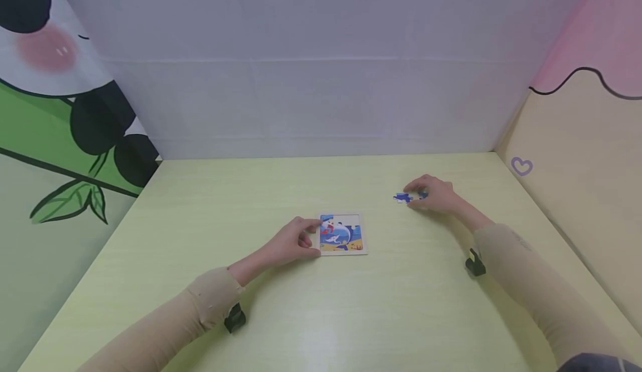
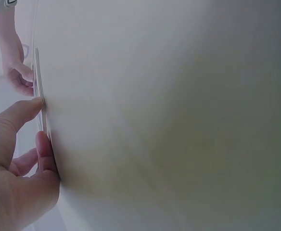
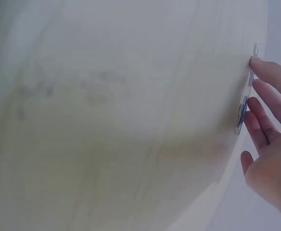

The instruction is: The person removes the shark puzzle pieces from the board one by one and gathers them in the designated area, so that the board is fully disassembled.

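Observation:
A square jigsaw puzzle (image 1: 342,235) in a pale frame lies on the table, showing a whale over a sandy seabed. A pale bare patch shows along its upper part. My left hand (image 1: 293,240) grips the frame's left edge, with the thumb at the near corner and fingers toward the far corner. Farther right, my right hand (image 1: 435,194) is over some blue-and-white puzzle pieces (image 1: 402,197), its thumb and forefinger closed around them at the tabletop. In the right wrist view, a dark blue piece (image 3: 242,115) lies against the curled fingers.
The pale yellow table (image 1: 321,305) runs back to a grey-white wall (image 1: 321,98). A panda-painted panel (image 1: 75,110) stands on the left. On the right is a pink and cream panel (image 1: 587,154). Both forearms reach in from the near side.

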The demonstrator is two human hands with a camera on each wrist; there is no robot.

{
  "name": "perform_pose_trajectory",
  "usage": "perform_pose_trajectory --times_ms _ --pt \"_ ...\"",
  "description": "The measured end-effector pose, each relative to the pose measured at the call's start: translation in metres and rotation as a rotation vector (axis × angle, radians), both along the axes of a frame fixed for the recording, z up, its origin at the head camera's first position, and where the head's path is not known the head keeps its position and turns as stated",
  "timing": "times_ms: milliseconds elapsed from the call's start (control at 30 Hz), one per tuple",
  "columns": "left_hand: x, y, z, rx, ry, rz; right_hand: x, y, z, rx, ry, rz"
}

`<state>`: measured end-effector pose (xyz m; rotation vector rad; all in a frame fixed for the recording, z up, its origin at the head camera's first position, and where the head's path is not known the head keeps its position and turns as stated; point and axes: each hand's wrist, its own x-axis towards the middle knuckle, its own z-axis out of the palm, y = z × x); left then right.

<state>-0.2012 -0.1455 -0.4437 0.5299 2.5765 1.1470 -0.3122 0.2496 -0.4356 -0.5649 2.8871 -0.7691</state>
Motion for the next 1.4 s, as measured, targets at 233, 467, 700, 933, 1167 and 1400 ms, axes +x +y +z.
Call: perform_pose_trajectory --times_ms 233,467,700,933,1167,1400 --pt "0.000 0.000 -0.002 0.023 0.005 0.020 0.003 -0.033 -0.001 -0.030 0.060 0.039" --pt "0.002 0.001 0.000 0.031 0.006 0.027 0.013 -0.080 0.007 -0.074 0.039 0.091" --pt "0.001 0.002 0.000 0.007 0.003 0.035 0.028 -0.121 0.011 -0.132 -0.010 0.138" --pt "0.000 0.001 0.000 0.017 -0.001 0.033 0.040 -0.146 0.005 -0.156 -0.058 0.196" --pt "0.001 0.003 0.001 0.022 0.005 0.031 0.049 -0.159 0.001 -0.204 -0.070 0.219" --pt "0.000 0.002 0.002 0.020 -0.002 0.037 0.054 -0.163 -0.002 -0.205 -0.109 0.209"
